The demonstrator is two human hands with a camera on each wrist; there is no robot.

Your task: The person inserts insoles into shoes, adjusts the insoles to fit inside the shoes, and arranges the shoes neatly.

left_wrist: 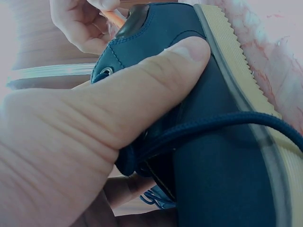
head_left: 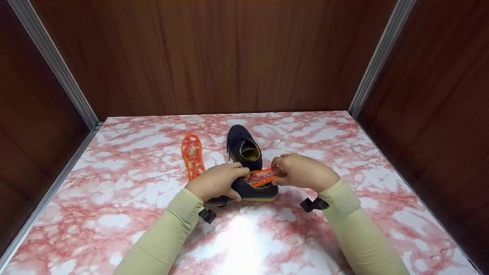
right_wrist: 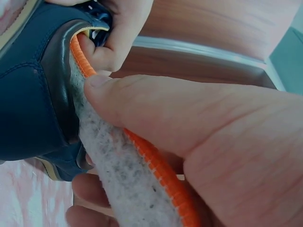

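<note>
A dark blue lace-up shoe [head_left: 252, 194] with a cream sole lies sideways, its toe to the left. My left hand [head_left: 219, 181] grips it near the laces, the thumb [left_wrist: 184, 54] along its near side. An orange-edged insole [head_left: 263, 176] goes partly into the shoe's opening. My right hand [head_left: 305, 172] pinches the insole's outer end; in the right wrist view its grey-white fuzzy face [right_wrist: 118, 165] shows beside the thumb. The insole's front part is hidden inside the shoe.
The matching shoe [head_left: 240, 139] stands just behind, toe pointing away, its yellowish lining visible. Left of it lies a second orange insole [head_left: 192, 152], its lower end near my left hand. Brown wood-grain panels [head_left: 237, 57] enclose the pink-and-white marbled table [head_left: 126, 183] at the back and sides.
</note>
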